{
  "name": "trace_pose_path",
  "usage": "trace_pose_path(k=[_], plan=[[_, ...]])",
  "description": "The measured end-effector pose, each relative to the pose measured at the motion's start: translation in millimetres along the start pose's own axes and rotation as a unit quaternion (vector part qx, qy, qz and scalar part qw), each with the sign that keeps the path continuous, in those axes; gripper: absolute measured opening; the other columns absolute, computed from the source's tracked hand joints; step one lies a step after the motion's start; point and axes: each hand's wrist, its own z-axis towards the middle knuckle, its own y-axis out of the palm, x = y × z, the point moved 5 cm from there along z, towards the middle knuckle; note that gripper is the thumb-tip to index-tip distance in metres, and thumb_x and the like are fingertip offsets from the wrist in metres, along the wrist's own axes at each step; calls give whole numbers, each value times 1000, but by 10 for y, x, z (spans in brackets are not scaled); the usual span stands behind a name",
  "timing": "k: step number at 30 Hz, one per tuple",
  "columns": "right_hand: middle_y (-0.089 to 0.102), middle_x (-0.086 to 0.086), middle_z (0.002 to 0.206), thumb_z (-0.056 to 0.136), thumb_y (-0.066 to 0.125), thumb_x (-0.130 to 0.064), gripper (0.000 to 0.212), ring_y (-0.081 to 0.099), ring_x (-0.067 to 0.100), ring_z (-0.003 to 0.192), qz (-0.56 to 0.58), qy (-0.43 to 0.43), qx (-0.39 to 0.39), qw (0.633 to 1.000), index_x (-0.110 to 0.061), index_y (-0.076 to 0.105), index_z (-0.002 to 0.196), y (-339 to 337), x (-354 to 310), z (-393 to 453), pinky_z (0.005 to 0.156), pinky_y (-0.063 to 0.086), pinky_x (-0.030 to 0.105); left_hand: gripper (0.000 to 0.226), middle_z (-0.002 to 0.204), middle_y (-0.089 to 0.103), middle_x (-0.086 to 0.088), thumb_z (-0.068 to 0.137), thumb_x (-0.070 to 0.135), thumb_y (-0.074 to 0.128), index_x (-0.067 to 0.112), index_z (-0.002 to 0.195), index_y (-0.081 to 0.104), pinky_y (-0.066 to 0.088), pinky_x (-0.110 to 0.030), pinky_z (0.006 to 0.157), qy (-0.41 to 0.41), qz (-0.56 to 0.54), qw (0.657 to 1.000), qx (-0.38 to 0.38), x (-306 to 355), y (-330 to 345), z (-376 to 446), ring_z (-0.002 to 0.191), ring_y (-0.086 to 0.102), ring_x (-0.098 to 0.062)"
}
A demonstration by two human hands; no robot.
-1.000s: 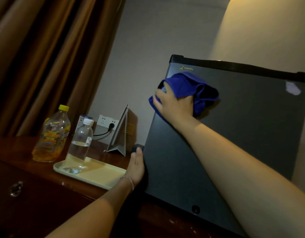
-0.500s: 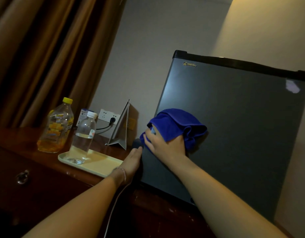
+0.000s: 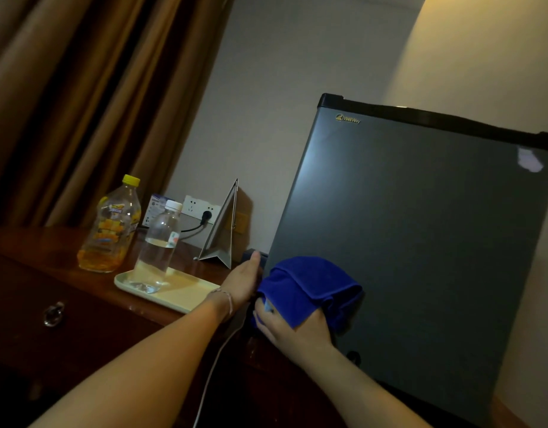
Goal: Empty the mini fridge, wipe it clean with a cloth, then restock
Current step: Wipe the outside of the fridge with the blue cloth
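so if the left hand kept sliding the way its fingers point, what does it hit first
Probably the small dark object at its fingertips, beside the mini fridge. The left hand points up along the fridge's left edge; depth is unclear.

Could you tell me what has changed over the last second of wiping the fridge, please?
The right hand has swept the blue cloth down the fridge door, from near the top left corner to the lower left corner, gripping it throughout. The left hand stays against the door's left edge. The two bottles and the tray have not moved.
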Motion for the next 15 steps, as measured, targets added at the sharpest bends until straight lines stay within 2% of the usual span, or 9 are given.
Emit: trace_pose_path(k=[4, 7, 9, 12, 14, 15], plan=[[67, -2, 81, 88, 63, -43, 25, 64, 15, 66, 40, -9, 6, 999, -24, 68, 102, -3, -38, -102, 53, 54, 29, 53, 100, 62, 4, 102, 59, 15, 29, 97, 59, 42, -30, 85, 29, 30, 999, -18, 53, 54, 8, 90, 55, -4], [66, -5, 82, 91, 53, -43, 23, 63, 13, 68, 63, 4, -4, 998, -27, 68, 99, -17, 22, -104, 53, 53, 27, 57, 110, 58, -3, 101, 60, 13, 22, 108, 54, 36, -34, 90, 14, 59, 998, -12, 54, 76, -4, 96, 54, -9], [68, -5, 89, 87, 62, -47, 26, 65, 12, 72, 45, -31, -6, 998, -28, 67, 105, -15, 41, -122, 55, 55, 27, 66, 113, 58, -5, 99, 64, 11, 18, 114, 55, 37, -37, 97, 4, 62, 998, -17, 19, 90, 24, 103, 55, -14], [72, -4, 97, 70, 82, -55, 50, 69, 11, 77, 34, -58, 1, 998, -30, 70, 111, -36, 261, -102, 61, 56, 26, 73, 116, 59, -6, 96, 68, 9, 17, 117, 56, 38, -41, 104, 0, 54, 998, -15, -44, 96, 65, 109, 56, -18], [72, -1, 90, 75, 80, -49, 35, 69, 15, 74, 27, -12, 63, 998, -29, 76, 103, -204, 652, 3, 66, 54, 25, 74, 121, 59, -5, 95, 69, 10, 18, 122, 56, 38, -38, 104, -3, 34, 999, 0, -83, 120, 64, 113, 55, -18], [71, 2, 87, 85, 71, -46, 26, 68, 20, 71, 18, 15, 100, 995, -26, 76, 101, -308, 894, 65, 65, 54, 27, 73, 118, 59, -2, 95, 70, 11, 20, 120, 58, 39, -37, 103, 2, 17, 1000, 11, -96, 142, 59, 110, 56, -15]])
